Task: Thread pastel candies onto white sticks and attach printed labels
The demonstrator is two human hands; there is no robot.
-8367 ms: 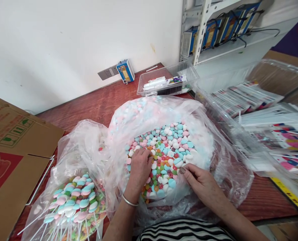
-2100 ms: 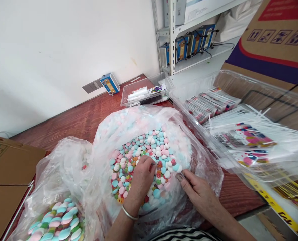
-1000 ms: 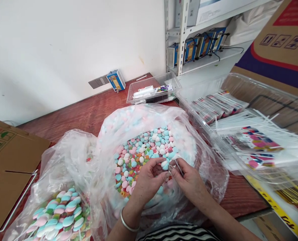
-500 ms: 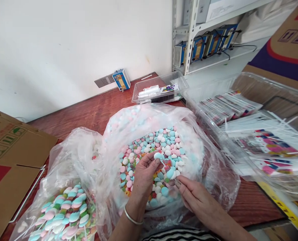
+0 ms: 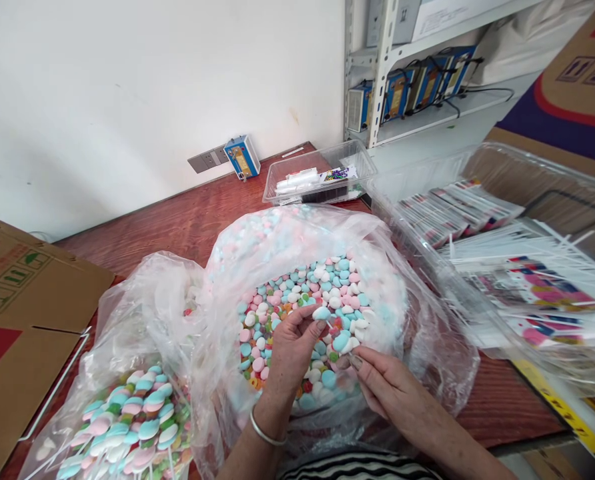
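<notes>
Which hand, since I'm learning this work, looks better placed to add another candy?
Probably the left hand: it pinches a blue candy, while the right hand seems to steady the candy stack.

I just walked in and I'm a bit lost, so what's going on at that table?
A person is handling candies with both bare hands. The left hand pinches a pale blue and white candy. The right hand is at the near end of a short row of candies; whether it grips a stick there is hard to see. Both are over a large plastic bag of loose candies. Candy-laden sticks lie piled to the left.
</notes>
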